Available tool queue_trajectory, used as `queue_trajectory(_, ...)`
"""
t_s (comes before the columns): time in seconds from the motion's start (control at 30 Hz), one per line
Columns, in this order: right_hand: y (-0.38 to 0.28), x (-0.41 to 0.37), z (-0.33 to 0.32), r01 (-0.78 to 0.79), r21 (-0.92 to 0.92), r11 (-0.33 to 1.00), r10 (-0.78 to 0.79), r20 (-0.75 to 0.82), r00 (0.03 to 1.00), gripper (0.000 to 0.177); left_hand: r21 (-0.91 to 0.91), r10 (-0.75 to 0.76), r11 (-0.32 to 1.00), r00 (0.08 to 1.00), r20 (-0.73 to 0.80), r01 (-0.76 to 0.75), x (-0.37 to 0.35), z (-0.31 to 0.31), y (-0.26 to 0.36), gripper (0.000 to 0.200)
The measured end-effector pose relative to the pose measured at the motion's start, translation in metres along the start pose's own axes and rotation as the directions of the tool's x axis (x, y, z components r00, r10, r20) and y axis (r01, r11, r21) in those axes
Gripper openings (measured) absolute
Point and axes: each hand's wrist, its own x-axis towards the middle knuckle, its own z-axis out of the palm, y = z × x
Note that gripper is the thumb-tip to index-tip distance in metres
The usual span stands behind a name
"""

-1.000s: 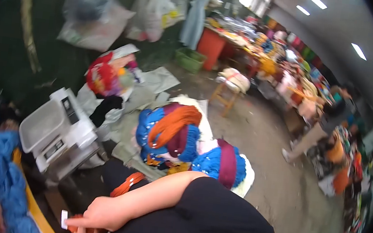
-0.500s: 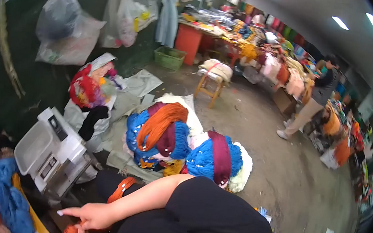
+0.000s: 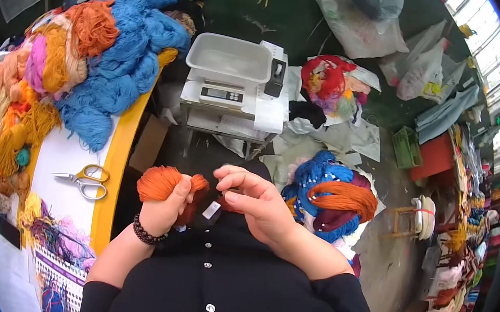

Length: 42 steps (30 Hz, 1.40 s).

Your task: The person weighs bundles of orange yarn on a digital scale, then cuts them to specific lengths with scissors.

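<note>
In front of my chest, my left hand is closed around a bunched skein of orange yarn, part of which pokes out past the thumb. My right hand is close by on the right, its fingers curved and its thumb apart from them; I cannot make out any thread there. A small white label shows between the hands, above my dark shirt. Darker rust-coloured yarn is partly visible below the left hand. Scissors with yellow and grey handles lie on the table to the left.
A yellow-edged table bears heaped blue yarn and orange yarn. Ahead stands a scale with a white tray. Bundled blue skeins lie on the floor at right, near a stool and a green crate.
The view has swung left, from the room onto the table and scale. My right hand, earlier stretched out with a pointing finger, is now drawn in front of my chest beside the left.
</note>
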Motion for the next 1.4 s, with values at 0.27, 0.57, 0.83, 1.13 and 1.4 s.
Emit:
queue_trajectory(0.27, 0.025, 0.021, -0.031, -0.128, -0.056, 0.990, 0.121, -0.114, 0.986, 0.022, -0.151, -0.084, 0.986, 0.992, -0.097, 0.068, 0.000, -0.012, 0.009, 0.012)
queue_trajectory(0.57, 0.124, 0.039, -0.106, 0.067, -0.963, 0.260, 0.186, 0.119, 0.975, 0.022, -0.172, -0.036, 0.985, 0.973, -0.227, -0.004, 0.004, -0.047, -0.004, 0.011)
queue_trajectory(0.83, 0.181, 0.043, -0.159, -0.022, -0.999, 0.038, 0.118, -0.018, 0.993, 0.019, -0.214, -0.069, 0.977, 0.941, -0.331, -0.004, 0.003, -0.067, -0.027, 0.007)
queue_trajectory(1.13, 0.178, 0.078, -0.216, -0.247, -0.968, -0.038, 0.417, -0.240, 0.877, 0.030, -0.304, -0.207, 0.950, 0.881, -0.425, 0.077, -0.002, -0.082, -0.066, 0.010)
queue_trajectory(1.4, 0.214, 0.134, -0.253, -0.279, -0.948, -0.151, 0.490, -0.317, 0.812, 0.023, -0.374, -0.351, 0.906, 0.843, -0.407, 0.196, -0.003, -0.099, -0.101, 0.015)
